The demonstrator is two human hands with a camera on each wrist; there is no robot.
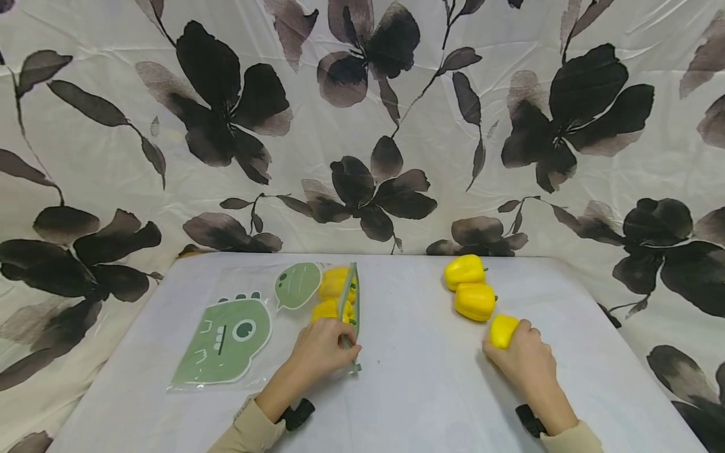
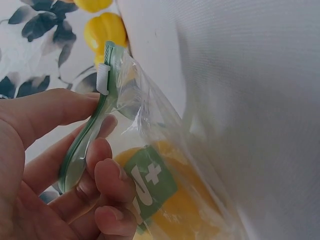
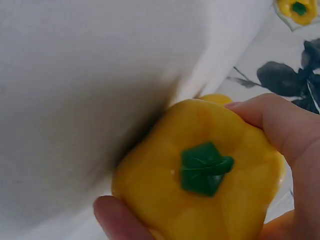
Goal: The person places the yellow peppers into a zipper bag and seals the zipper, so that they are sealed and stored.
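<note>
On the left of the head view a clear zip bag (image 1: pixel 232 336) printed with a green dinosaur lies flat, its mouth toward the right. Two yellow bell peppers (image 1: pixel 333 283) sit inside it near the mouth. My left hand (image 1: pixel 323 346) pinches the green zip edge (image 2: pixel 82 142) between thumb and fingers; a white slider (image 2: pixel 103 79) shows near one end of the zip. My right hand (image 1: pixel 527 362) grips a yellow toy bell pepper (image 3: pixel 160 165), its green stem facing the right wrist camera. The palm is hidden from the head view.
Two more yellow bell peppers (image 1: pixel 474 302) stand close together at the back right, beyond my right hand. All this lies on a white-covered table (image 1: pixel 408 390). A floral cloth (image 1: pixel 368 126) hangs behind the table's far edge.
</note>
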